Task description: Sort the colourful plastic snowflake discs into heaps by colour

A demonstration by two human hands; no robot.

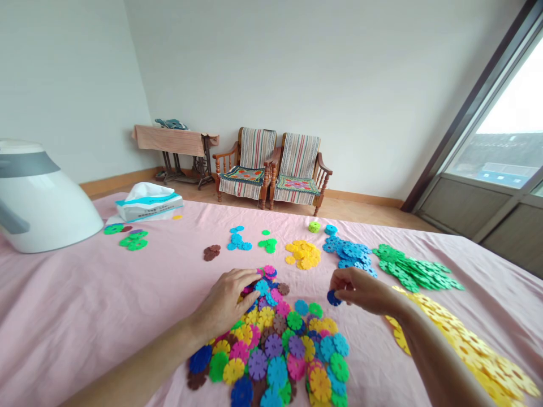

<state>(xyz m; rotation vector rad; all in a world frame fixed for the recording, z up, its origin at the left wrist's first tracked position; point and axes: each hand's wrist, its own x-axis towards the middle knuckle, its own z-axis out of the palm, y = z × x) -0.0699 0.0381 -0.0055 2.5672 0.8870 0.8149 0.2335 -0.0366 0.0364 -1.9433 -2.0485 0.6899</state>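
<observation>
A mixed heap of notched plastic discs in many colours lies on the pink cloth in front of me. My left hand rests over the heap's far left edge, fingers stretched out and touching discs; whether it grips one is not visible. Right of the heap, my right hand pinches a dark blue disc between thumb and fingers, just above the cloth. Beyond the hands are sorted groups: yellow discs, blue discs and green discs. Long rows of yellow discs lie partly behind my right forearm.
Small groups of brown discs, light blue discs and green discs sit farther back. A white kettle and a tissue pack stand at left. Two wooden armchairs are by the wall past the table.
</observation>
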